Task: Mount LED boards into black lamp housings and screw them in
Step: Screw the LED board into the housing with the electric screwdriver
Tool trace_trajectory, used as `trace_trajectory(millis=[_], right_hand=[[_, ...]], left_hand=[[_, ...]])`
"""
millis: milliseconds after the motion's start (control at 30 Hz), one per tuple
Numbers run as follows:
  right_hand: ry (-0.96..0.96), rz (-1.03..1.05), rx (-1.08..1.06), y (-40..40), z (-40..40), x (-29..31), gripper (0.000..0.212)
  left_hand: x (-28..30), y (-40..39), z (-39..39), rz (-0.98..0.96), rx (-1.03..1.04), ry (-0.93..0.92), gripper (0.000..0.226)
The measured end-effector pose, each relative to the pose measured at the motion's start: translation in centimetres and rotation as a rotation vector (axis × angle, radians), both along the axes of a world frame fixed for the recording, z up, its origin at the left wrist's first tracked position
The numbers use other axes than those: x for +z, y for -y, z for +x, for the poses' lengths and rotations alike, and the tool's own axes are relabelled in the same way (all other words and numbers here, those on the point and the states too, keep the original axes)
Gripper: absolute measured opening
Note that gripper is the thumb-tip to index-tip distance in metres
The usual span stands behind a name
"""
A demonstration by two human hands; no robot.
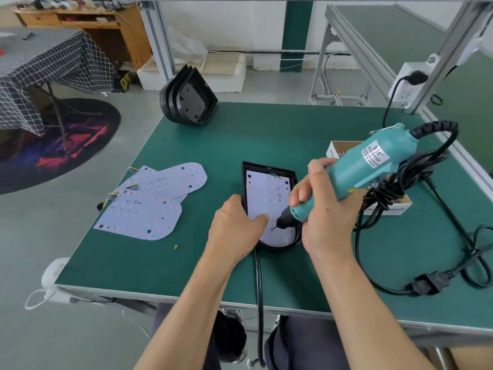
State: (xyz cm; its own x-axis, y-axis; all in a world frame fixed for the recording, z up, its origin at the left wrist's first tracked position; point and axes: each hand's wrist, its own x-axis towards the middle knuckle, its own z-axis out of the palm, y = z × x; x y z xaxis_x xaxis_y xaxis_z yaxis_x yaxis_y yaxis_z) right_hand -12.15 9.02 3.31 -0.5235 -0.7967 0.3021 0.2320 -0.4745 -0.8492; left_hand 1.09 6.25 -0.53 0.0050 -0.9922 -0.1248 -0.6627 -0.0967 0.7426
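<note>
Grip, right hand [324, 209]: fingers wrapped round the barrel of the teal electric screwdriver [354, 172], tool tilted, bit tip down on the board.
Grip, left hand [236, 222]: lies on the left rim of the housing with the thumb pressed flat on the board just beside the bit; the fingers lie relaxed and clasp nothing.
Work piece: black lamp housing [266, 166] flat on the green bench mat [240, 134], one LED board [266, 193] seated inside it.
Screw in hand: small screw [272, 229] under the bit at the rounded near end of the board; whether it is fully home cannot be told.
Done, by judgement: one board seated in its housing, fastening under way.
Left, by judgement: any remaining screws in this board; loose LED boards [152, 201] overlapped well left of the housing; stack of empty housings [189, 98] beyond the housing at the mat's far-left corner.
Screw supply: open cardboard box [384, 206] just right of the housing, partly hidden by the tool and its coiled cord [392, 182].
Edges: mat's near edge lies close in front of the housing; a black cable [260, 289] runs from the housing's near end over that edge.
Open room: bare mat between the housing and the loose boards, and beyond the housing toward the stack; right of the housing crowded by the box, cord loops and plug [429, 284].
</note>
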Motion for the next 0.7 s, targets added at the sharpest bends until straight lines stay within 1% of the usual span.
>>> trace_trajectory(millis=[233, 333, 367, 433, 500, 633, 700], right_hand=[[0.030, 0.015, 0.003, -0.3, 0.0, 0.0, 0.014], [0.051, 0.013, 0.005, -0.5, -0.1, 0.0, 0.012], [0.061, 0.011, 0.004, -0.5, -0.2, 0.0, 0.012], [0.088, 0.011, 0.003, -0.6, -0.2, 0.0, 0.012], [0.116, 0.009, 0.001, -0.6, -0.3, -0.1, 0.011], [0.140, 0.013, 0.003, -0.7, -0.4, -0.3, 0.012], [0.146, 0.011, 0.004, -0.8, -0.5, -0.3, 0.011]], left_hand=[[-0.3, 0.1, 0.3, 0.021, -0.012, -0.014, 0.033], [0.0, 0.5, 0.7, 0.086, -0.011, -0.097, 0.047], [0.3, 0.9, 0.8, 0.091, 0.001, -0.100, 0.052], [0.7, 1.8, 0.6, 0.068, 0.042, -0.045, 0.057], [0.9, 2.8, 0.1, 0.075, 0.055, -0.040, 0.053], [0.6, 4.3, -0.4, 0.165, 0.050, -0.160, 0.047], [0.6, 4.5, -0.3, 0.180, 0.036, -0.199, 0.050]])
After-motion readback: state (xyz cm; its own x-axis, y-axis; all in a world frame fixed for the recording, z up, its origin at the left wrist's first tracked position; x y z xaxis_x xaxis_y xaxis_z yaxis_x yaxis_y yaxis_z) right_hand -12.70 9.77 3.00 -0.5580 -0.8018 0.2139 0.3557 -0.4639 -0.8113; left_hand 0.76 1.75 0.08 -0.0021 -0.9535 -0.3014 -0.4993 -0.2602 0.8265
